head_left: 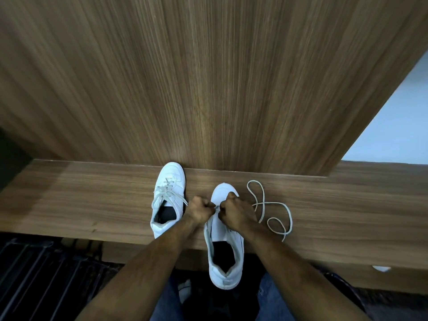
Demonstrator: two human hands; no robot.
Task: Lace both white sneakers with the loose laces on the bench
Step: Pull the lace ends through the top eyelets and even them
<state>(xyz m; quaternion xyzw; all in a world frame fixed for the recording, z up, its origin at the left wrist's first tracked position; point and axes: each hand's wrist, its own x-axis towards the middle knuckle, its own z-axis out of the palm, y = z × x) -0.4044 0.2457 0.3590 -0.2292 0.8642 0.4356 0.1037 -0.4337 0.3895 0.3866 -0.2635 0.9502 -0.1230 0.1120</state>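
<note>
Two white sneakers stand on the wooden bench (92, 200). The left sneaker (168, 200) has a lace threaded through its eyelets, with loose ends over its opening. The right sneaker (225, 242) hangs with its heel past the bench's front edge. My left hand (199, 209) and my right hand (234, 212) are both fisted over its eyelet area, pinching a short piece of white lace between them. The white lace (273, 212) trails out from under my right hand in loops on the bench to the right.
A tall wood-grain panel (208, 77) rises directly behind the bench. Below the bench at left is a dark slatted grille (46, 274). My legs in blue jeans (166, 302) are under the sneaker. A small white object (381, 268) lies low at the right.
</note>
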